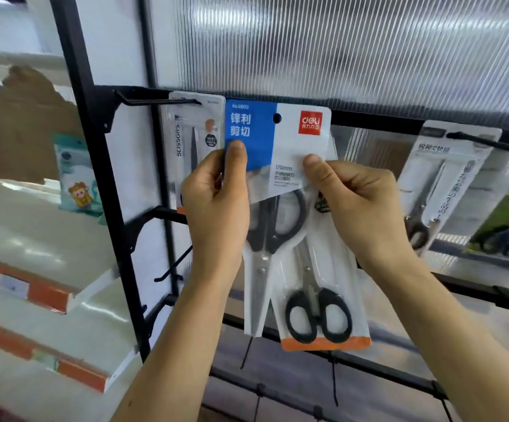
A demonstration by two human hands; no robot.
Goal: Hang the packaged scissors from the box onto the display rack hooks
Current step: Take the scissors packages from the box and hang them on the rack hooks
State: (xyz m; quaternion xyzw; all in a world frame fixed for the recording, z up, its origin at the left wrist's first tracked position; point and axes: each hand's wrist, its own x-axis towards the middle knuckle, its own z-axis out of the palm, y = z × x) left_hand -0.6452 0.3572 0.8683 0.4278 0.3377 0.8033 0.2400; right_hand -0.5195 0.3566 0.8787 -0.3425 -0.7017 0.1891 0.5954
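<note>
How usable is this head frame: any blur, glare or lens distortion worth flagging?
Head view: the centre is sharp, with print legible on the blue-and-white scissors pack pinched by the left hand and right hand; the left shelves with orange edge strips are motion-smeared; glare streaks the ribbed translucent panel; wide-angle bending tilts the black rack upright.

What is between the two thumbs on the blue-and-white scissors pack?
In the head view, between the left hand and the right hand lies only the blue-and-white scissors pack: its white card face with small print, and nothing else over it.
</note>
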